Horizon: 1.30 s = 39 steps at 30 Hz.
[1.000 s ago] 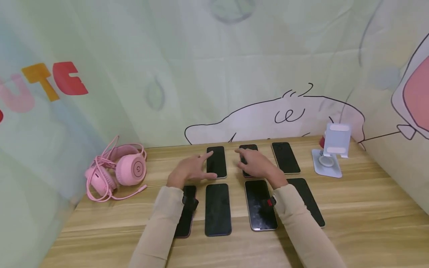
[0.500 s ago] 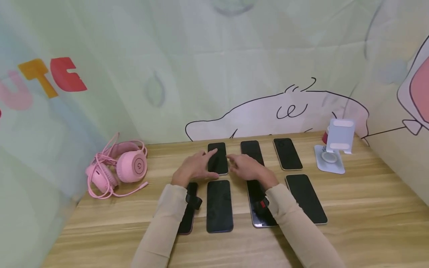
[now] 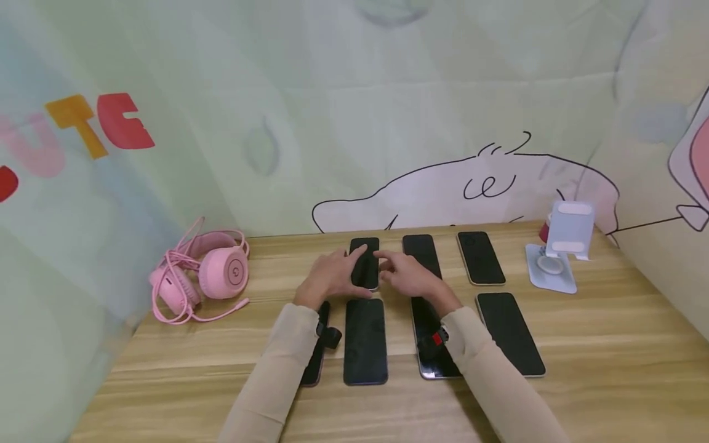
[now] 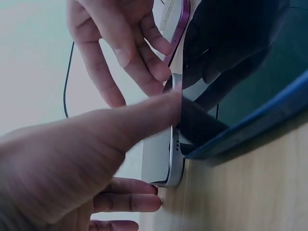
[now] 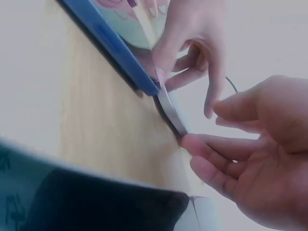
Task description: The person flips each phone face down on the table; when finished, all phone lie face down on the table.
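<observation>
At the back left of the phones, a dark-screened smartphone with a silver frame (image 3: 364,268) lies flat on the wooden table. My left hand (image 3: 327,277) spans it from the left, its thumb at the near edge and the index finger over the screen. Its other fingers (image 4: 127,202) lie along the left side in the left wrist view. From the right, my right hand (image 3: 408,274) reaches the same phone; a fingertip (image 5: 192,143) touches its silver edge in the right wrist view. Neither hand has lifted the phone. A blue-edged smartphone (image 3: 365,344) lies just in front of it.
Beside these lie more smartphones: back middle (image 3: 421,251), back right (image 3: 480,258), front right (image 3: 511,335), and others partly under my forearms. Pink headphones (image 3: 224,272) with a coiled cable sit left; a light-blue phone stand (image 3: 570,227) stands right. A printed curtain (image 3: 277,123) hangs behind.
My right hand has moved left from the back middle phone to the right edge of the back left phone. My left hand has shifted only slightly.
</observation>
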Each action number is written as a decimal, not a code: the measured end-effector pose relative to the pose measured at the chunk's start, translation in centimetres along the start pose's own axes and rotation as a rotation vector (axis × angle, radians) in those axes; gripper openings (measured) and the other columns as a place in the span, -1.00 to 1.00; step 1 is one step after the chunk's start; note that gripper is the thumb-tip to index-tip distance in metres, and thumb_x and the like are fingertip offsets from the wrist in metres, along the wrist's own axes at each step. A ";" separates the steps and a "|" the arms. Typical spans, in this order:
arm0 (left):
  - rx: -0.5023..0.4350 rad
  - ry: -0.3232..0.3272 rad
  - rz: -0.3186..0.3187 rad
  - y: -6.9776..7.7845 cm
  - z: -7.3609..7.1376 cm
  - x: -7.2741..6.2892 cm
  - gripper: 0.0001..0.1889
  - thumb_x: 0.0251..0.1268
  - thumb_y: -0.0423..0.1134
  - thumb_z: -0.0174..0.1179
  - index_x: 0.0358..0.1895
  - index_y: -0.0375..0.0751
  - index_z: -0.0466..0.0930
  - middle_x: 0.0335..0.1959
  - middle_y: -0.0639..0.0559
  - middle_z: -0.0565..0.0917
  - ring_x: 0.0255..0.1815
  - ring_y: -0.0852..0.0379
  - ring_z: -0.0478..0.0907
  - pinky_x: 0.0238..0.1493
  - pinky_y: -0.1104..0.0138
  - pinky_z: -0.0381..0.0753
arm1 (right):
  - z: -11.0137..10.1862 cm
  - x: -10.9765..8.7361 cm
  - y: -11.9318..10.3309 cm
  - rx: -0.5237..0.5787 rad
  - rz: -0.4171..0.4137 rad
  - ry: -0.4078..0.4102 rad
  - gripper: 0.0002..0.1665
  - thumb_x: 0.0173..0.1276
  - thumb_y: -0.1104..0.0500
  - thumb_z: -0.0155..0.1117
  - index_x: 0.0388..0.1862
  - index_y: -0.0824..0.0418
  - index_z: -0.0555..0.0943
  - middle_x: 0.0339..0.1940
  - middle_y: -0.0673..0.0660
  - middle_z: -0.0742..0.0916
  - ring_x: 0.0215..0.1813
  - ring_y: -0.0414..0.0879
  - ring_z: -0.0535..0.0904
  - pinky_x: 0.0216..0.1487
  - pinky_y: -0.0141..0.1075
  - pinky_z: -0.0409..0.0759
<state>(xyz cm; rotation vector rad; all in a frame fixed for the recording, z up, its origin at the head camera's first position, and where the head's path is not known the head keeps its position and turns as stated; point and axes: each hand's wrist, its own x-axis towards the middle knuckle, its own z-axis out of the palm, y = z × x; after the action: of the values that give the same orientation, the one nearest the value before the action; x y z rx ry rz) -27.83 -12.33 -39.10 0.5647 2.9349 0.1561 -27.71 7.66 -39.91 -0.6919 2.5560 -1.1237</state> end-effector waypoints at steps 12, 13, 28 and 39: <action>-0.028 0.025 -0.046 1.3 0.9 0.4 0.10 0.13 0.42 0.18 0.61 -0.15 0.00 0.25 -0.40 0.47 -0.06 -0.19 0.58 -0.03 0.07 0.59 | 0.4 -0.3 0.2 0.127 0.038 0.084 -0.44 0.55 0.31 0.04 0.50 0.25 0.33 0.21 0.30 0.65 0.22 0.12 0.57 0.22 0.02 0.50; -0.033 0.030 -0.051 1.3 0.8 0.5 0.07 0.16 0.38 0.17 0.61 -0.17 0.01 0.16 -0.36 0.54 -0.13 -0.15 0.58 -0.11 0.12 0.59 | 0.3 -0.3 0.2 0.130 0.032 0.090 -0.44 0.56 0.31 0.04 0.50 0.24 0.33 0.21 0.30 0.65 0.24 0.12 0.57 0.24 0.03 0.50; -0.512 0.078 -0.049 -0.9 -1.3 -0.1 -0.19 0.34 0.03 0.07 0.60 -0.06 0.00 -0.33 -0.05 0.67 -0.44 0.05 0.52 -0.40 0.23 0.43 | 0.2 -0.1 0.1 0.313 0.010 -0.060 -0.22 0.54 0.32 0.04 0.64 0.21 0.01 0.44 0.34 0.46 0.38 0.15 0.45 0.39 0.12 0.30; -0.670 0.076 -0.072 -2.8 -1.8 -0.4 -0.28 0.31 -0.34 0.12 0.53 -0.36 0.13 0.05 -0.34 0.61 -0.31 0.00 0.67 -0.38 0.26 0.68 | 0.4 -0.2 -0.1 0.296 0.043 -0.107 -0.24 0.56 0.28 0.06 0.63 0.22 0.03 0.49 0.34 0.39 0.49 0.20 0.29 0.43 0.12 0.22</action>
<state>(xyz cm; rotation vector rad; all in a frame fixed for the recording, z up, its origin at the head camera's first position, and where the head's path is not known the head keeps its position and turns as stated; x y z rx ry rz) -28.74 -15.17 -37.60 0.3449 2.7073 1.1100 -27.34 7.51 -40.08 -0.6014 2.2412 -1.3725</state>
